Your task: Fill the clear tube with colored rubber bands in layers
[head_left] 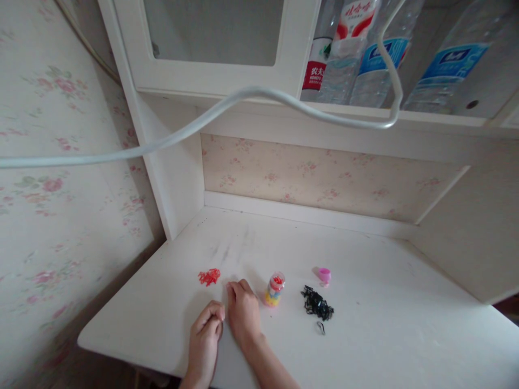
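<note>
My left hand (206, 327) is over the front of the white tabletop, its fingers curled closed. Beside it my right hand (243, 312) rests on the table with fingers bent under. Whatever either hand may hold is hidden. A small pile of red rubber bands (209, 277) lies just beyond my hands to the left. Close to the right of my right hand stands a small clear jar (274, 290), uncapped, with red, blue and yellow bands inside. Farther right is a heap of black rubber bands (317, 303), with one loose black band (321, 328) in front.
A pink cap (325, 275) sits behind the black heap on the white table (385, 324). A white cable (251, 93) crosses the view above. Plastic bottles (344, 59) stand on the upper shelf beside a glass-panelled cabinet door (223, 73). Flowered wallpaper (60, 216) covers the left wall.
</note>
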### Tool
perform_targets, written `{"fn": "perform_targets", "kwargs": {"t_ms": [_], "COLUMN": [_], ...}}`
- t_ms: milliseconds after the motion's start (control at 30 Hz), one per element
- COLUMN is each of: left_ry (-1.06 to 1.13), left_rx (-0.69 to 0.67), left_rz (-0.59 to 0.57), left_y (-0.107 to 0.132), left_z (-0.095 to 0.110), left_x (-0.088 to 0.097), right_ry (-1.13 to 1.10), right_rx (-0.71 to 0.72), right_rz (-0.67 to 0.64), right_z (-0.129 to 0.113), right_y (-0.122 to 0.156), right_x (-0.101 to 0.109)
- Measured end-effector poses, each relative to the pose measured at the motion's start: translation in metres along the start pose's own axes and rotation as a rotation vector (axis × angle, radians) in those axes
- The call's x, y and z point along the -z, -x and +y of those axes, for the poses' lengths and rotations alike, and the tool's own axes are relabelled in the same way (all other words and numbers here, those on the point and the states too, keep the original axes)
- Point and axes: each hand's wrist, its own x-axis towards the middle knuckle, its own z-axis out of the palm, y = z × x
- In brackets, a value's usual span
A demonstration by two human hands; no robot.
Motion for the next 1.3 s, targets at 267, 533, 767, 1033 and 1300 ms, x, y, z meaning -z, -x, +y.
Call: {"fn": "perform_targets", "kwargs": {"t_ms": [267,533,767,1033,1300], "left_ry": [-0.231,-0.693,-1.310,-1.590,-1.549], "left_rx": [-0.023,-0.385,-0.401,-0.327,-0.402], "left_rz": [-0.031,0.040,0.055,0.028,0.007], "left_y": [-0.001,-0.026,-0.056,-0.062,-0.065], "left_z": [0.004,0.017,0.034,0.035,0.035], "left_x": [-0.004,0.001,0.012,0.007,0.013], "right_ry": [-0.255,-0.347,-0.506,-0.570,-0.632], "right_rx": [-0.026,-0.004,-0.037,-0.067,-0.068], "right_rz": [0.140,0.253,0.285,0.263,0.348], "right_z": [0.034,0.064,0.060,0.059,0.053], "right_y": [0.070,0.088,0.090,0.085,0.065], "right_x": [0.026,0.026,0.037,0.045,0.094]}}
